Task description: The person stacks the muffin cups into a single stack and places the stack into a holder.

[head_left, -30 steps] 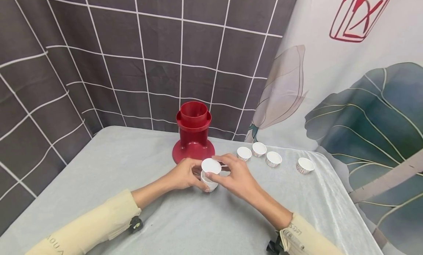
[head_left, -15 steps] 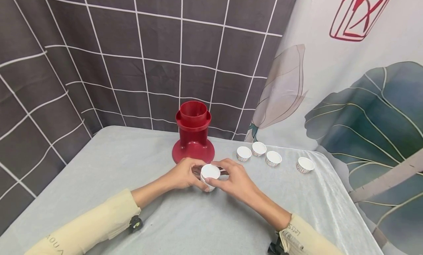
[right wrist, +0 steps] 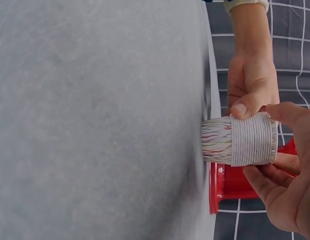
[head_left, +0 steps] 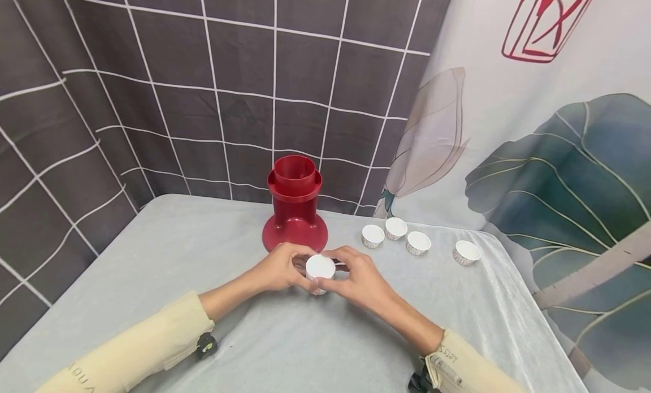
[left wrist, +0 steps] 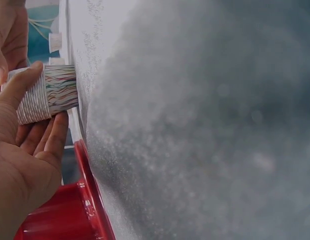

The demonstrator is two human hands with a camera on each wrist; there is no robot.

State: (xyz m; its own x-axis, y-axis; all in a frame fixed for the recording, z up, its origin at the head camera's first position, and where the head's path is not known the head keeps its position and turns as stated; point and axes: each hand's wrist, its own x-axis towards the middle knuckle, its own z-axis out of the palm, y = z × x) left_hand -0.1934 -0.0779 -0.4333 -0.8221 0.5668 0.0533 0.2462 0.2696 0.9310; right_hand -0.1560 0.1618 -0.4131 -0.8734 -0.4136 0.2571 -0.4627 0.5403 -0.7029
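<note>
A nested stack of white paper baking cups (head_left: 320,267) stands upright on the grey cloth, in front of the red holder (head_left: 295,203). Ribbed, closely packed rims and a coloured streak pattern on the lowest cup show in the right wrist view of the stack (right wrist: 252,141). My left hand (head_left: 282,268) grips the stack from the left, thumb on the near side and fingers behind. From the right, my right hand (head_left: 358,274) pinches the top of the stack, its thumb and fingers at the uppermost rims. The fingers behind the cups are partly hidden in the head view.
Several single paper cups stand at the back right: a close group with one cup (head_left: 418,243) nearest me, and another cup (head_left: 466,252) farther right. A dark gridded curtain (head_left: 244,87) hangs behind the table (head_left: 203,229), with a printed white curtain (head_left: 458,172) on the right.
My right hand has lowered a cup into the stack; a gap showed beneath it a second ago, and it now sits nested. My left hand has stayed around the stack.
</note>
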